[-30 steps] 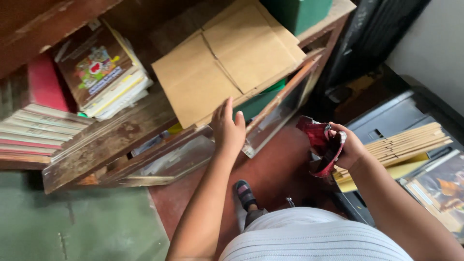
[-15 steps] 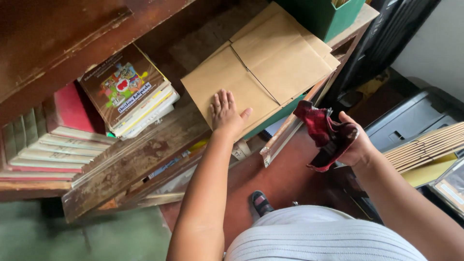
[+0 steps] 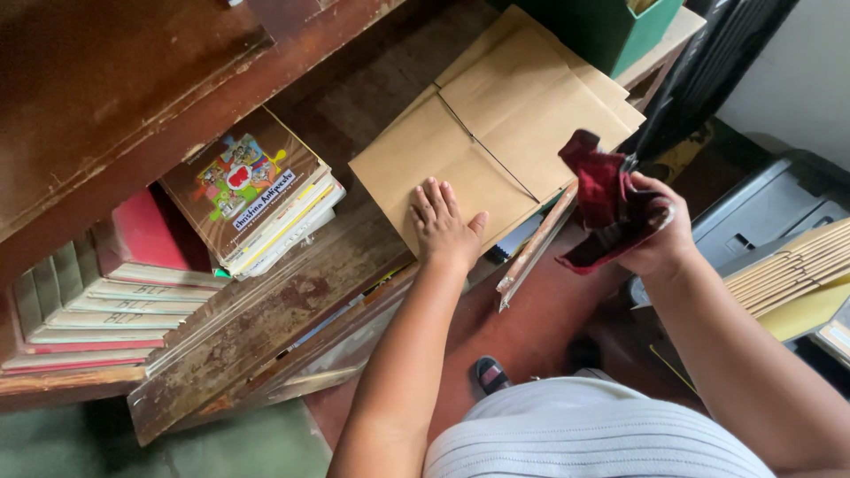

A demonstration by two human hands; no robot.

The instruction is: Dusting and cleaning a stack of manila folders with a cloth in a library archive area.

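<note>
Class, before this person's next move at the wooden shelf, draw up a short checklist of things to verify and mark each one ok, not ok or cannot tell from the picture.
1. Left hand flat on the brown paper folders: ok.
2. Right hand has a firm grip on the red cloth: ok, fingers closed around it.
3. Folders lie fully on the wooden shelf: not ok, the near corner overhangs the edge.
4. Stack of books clear of the left hand: ok, apart.
5. Green box clear of the folders: cannot tell, its base is hidden.
</note>
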